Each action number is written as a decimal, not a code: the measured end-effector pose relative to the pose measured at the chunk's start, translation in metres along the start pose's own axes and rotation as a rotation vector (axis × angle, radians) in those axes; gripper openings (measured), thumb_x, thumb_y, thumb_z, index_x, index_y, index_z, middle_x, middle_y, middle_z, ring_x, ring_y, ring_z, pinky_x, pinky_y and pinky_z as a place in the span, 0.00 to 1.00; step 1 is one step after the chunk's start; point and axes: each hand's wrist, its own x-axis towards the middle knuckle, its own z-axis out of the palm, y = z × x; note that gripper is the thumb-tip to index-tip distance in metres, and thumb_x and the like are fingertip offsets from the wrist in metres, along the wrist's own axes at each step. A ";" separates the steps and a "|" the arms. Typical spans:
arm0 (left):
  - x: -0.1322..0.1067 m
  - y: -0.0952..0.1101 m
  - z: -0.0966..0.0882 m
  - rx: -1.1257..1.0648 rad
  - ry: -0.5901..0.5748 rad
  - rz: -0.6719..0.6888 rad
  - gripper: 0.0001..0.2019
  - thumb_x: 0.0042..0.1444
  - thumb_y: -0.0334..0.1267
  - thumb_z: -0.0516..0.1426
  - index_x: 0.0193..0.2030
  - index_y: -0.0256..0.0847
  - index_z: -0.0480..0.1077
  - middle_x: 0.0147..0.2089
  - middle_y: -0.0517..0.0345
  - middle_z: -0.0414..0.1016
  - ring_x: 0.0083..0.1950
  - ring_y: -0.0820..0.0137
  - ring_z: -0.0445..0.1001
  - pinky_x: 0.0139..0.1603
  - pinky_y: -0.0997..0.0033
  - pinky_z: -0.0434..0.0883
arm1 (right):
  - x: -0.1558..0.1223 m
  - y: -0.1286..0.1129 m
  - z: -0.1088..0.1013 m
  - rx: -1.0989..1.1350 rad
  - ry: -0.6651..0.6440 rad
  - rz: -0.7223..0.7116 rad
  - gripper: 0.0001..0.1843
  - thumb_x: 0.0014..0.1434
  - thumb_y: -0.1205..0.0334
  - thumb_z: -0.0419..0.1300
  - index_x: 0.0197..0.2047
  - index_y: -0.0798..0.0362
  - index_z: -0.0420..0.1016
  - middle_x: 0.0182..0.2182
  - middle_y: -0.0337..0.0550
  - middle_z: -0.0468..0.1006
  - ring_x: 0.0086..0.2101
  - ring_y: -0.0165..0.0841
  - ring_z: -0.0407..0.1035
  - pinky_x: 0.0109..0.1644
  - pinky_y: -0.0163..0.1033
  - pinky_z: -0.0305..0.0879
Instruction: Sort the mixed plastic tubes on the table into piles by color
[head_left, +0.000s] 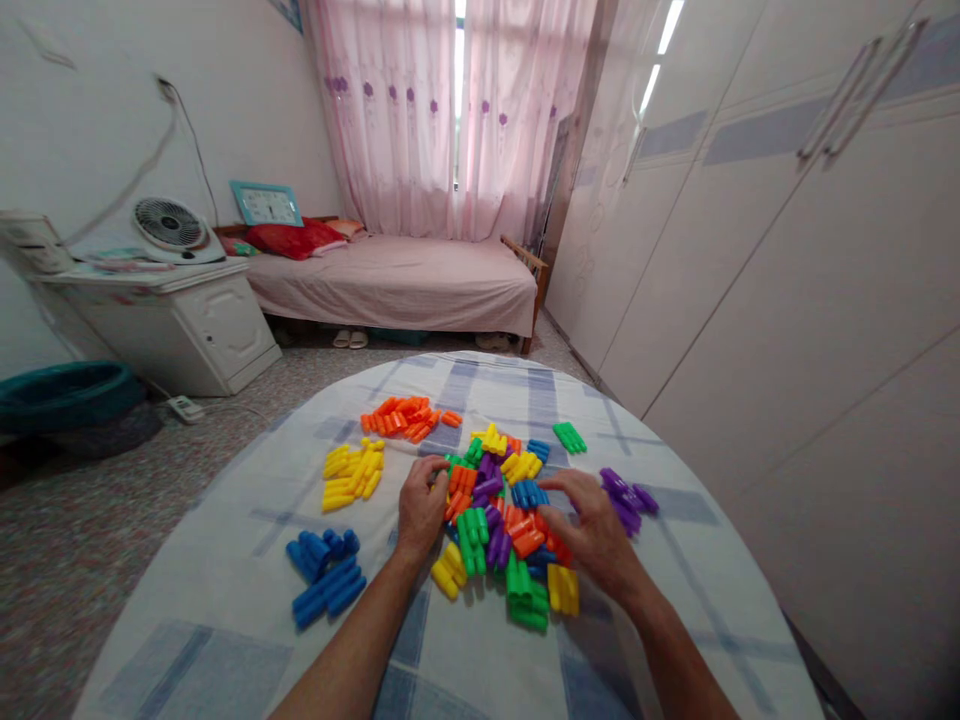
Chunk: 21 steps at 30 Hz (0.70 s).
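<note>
Blue plastic blocks (328, 592) lay grouped at eight o'clock, bent-fingered left hand (424, 505) and spread-fingered right hand (600, 535), grips untellable, were at the central, still-mixed multicoloured plastic heap (495, 535), and purple blocks (624, 500) at three, yellow blocks (346, 485) ten, green blocks (569, 437) one, orange blocks (401, 422) eleven were already separate.

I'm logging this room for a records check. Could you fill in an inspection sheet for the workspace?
Surface: table under a checked tablecloth.
Blocks: mixed pile between the hands; orange group, yellow group and blue group to its left; purple group and green blocks to its right.
Clutter: fan and other items on the white cabinet.
Hands: left hand at the pile's left edge; right hand at its right, beside blue blocks; both grips unclear.
Cables: wall cable; floor power strip.
Surroundings: bed, curtains, wardrobe, bin.
</note>
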 end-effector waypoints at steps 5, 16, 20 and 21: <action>-0.001 0.001 0.000 -0.013 0.001 -0.002 0.09 0.52 0.33 0.50 0.35 0.40 0.70 0.41 0.54 0.72 0.46 0.67 0.70 0.50 0.64 0.68 | -0.011 -0.043 0.021 -0.040 -0.203 -0.089 0.19 0.48 0.59 0.65 0.44 0.47 0.70 0.42 0.40 0.73 0.49 0.39 0.61 0.53 0.46 0.53; -0.001 0.000 0.001 -0.021 -0.006 -0.010 0.09 0.52 0.33 0.50 0.36 0.40 0.71 0.42 0.54 0.71 0.47 0.67 0.70 0.50 0.64 0.68 | -0.017 -0.041 0.036 -0.066 -0.270 -0.031 0.16 0.47 0.66 0.62 0.42 0.49 0.69 0.38 0.40 0.72 0.43 0.36 0.63 0.50 0.44 0.54; 0.000 -0.002 0.001 -0.013 -0.004 -0.007 0.09 0.52 0.33 0.50 0.36 0.40 0.71 0.43 0.54 0.71 0.47 0.67 0.70 0.50 0.65 0.68 | -0.012 -0.034 0.016 0.012 -0.306 0.006 0.16 0.48 0.67 0.60 0.43 0.50 0.70 0.40 0.40 0.72 0.44 0.36 0.64 0.50 0.43 0.56; 0.000 -0.002 0.001 -0.008 -0.003 -0.005 0.09 0.52 0.33 0.50 0.36 0.40 0.71 0.43 0.54 0.71 0.47 0.67 0.70 0.51 0.65 0.68 | -0.011 -0.031 0.010 0.034 -0.318 0.026 0.17 0.49 0.67 0.60 0.44 0.50 0.70 0.41 0.41 0.72 0.44 0.36 0.64 0.50 0.43 0.56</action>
